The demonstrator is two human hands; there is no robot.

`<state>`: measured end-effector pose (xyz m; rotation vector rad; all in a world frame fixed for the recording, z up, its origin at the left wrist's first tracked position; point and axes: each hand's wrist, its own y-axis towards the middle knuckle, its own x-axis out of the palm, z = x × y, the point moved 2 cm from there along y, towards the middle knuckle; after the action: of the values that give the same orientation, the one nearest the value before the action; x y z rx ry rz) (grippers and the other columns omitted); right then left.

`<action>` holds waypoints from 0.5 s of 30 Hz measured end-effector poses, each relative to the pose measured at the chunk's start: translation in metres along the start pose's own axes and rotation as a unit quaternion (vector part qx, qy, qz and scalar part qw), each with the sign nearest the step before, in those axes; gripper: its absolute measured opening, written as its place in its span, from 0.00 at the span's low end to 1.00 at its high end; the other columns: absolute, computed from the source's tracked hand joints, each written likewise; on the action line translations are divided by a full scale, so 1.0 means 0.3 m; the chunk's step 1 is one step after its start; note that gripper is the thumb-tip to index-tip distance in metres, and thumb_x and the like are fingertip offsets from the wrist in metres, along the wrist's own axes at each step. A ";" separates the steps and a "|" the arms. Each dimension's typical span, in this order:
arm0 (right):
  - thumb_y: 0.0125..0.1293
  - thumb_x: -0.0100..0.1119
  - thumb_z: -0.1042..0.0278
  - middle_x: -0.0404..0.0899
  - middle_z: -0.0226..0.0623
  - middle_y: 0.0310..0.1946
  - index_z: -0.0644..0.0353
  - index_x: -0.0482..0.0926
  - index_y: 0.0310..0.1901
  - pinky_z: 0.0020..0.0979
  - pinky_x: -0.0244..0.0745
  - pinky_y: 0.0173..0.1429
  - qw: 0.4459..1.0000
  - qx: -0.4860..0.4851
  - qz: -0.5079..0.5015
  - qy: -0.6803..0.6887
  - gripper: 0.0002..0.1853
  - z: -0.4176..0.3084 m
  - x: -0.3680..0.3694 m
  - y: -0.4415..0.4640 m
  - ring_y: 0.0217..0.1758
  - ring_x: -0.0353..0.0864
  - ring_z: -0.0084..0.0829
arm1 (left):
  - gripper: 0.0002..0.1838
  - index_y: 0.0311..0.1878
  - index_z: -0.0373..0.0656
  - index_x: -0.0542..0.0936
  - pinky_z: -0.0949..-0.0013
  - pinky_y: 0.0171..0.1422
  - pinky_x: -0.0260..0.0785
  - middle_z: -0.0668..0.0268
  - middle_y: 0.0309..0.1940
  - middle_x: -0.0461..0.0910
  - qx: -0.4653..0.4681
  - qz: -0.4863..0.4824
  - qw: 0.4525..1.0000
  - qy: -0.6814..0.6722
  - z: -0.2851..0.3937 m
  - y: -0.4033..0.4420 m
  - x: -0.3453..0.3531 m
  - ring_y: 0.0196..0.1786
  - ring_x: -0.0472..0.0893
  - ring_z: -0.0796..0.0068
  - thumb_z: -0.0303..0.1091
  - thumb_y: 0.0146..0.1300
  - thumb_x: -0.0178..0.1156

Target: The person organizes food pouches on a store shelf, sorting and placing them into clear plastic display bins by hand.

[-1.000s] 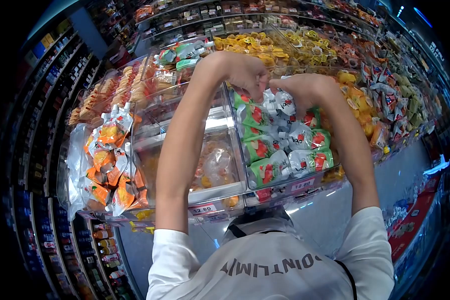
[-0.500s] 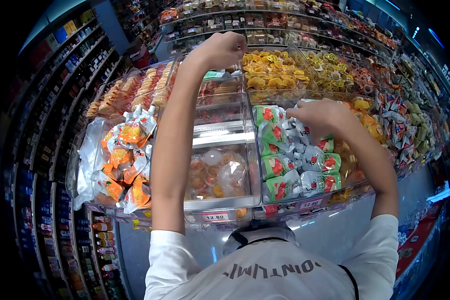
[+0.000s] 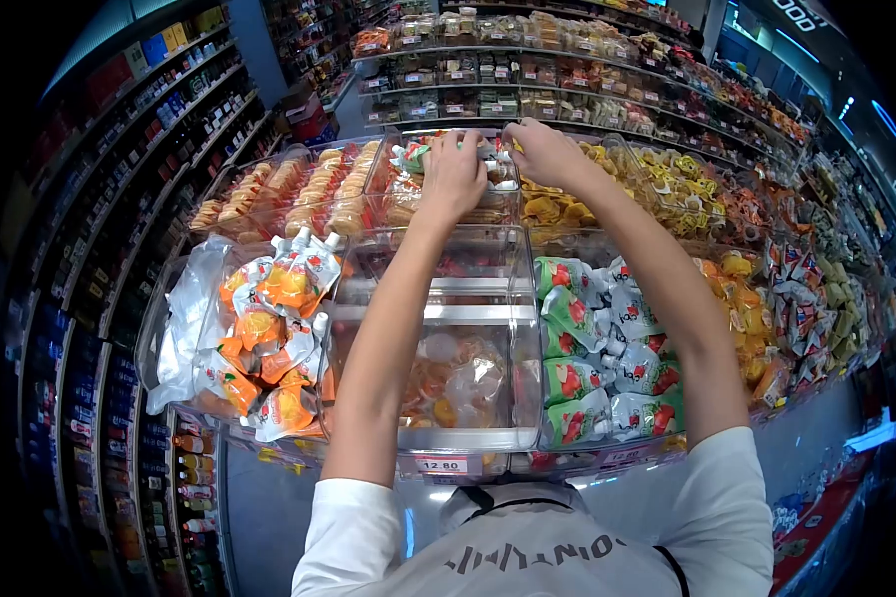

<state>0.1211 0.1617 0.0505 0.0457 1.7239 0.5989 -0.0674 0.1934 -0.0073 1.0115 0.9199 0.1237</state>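
Observation:
My left hand (image 3: 455, 171) is over the rear middle bin, its fingers bent down around a green-and-white spout pouch (image 3: 484, 149); its fingertips are partly hidden. Another pouch (image 3: 411, 156) lies just left of it, on top of packaged round biscuits (image 3: 400, 207). Close by on the right, my right hand (image 3: 548, 157) is closed at that bin's right edge, beside the yellow packets (image 3: 558, 211). What its fingers hold, if anything, is hidden. Below my right forearm, green-and-white spout pouches with red fruit pictures (image 3: 575, 373) lie in rows in a front bin.
Orange-and-white spout pouches (image 3: 289, 289) fill the front left bin, beside a crumpled clear plastic bag (image 3: 191, 318). Between the front pouch bins, a clear tub (image 3: 458, 383) holds round wrapped items above a 12.80 price tag (image 3: 438, 465). Stocked shelves (image 3: 488, 75) stand behind.
My right hand has left the front green pouch bin and moved up and left to the rear middle bin. My left hand has come down onto the pouches there. The view has shifted slightly.

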 end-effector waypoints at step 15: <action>0.69 0.68 0.64 0.84 0.41 0.47 0.59 0.80 0.52 0.48 0.89 0.48 0.982 -0.057 0.089 -0.158 0.14 -0.068 0.093 0.027 0.54 0.88 0.45 | 0.34 0.75 0.43 0.72 0.42 0.73 0.66 0.54 0.65 0.80 0.008 0.015 0.999 -0.039 0.021 -0.018 -0.001 0.71 0.77 0.50 0.37 0.66 0.66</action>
<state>0.0928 0.1710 0.0309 0.2046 1.3832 0.7784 -0.0648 0.1861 -0.0102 1.0372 0.8355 0.1011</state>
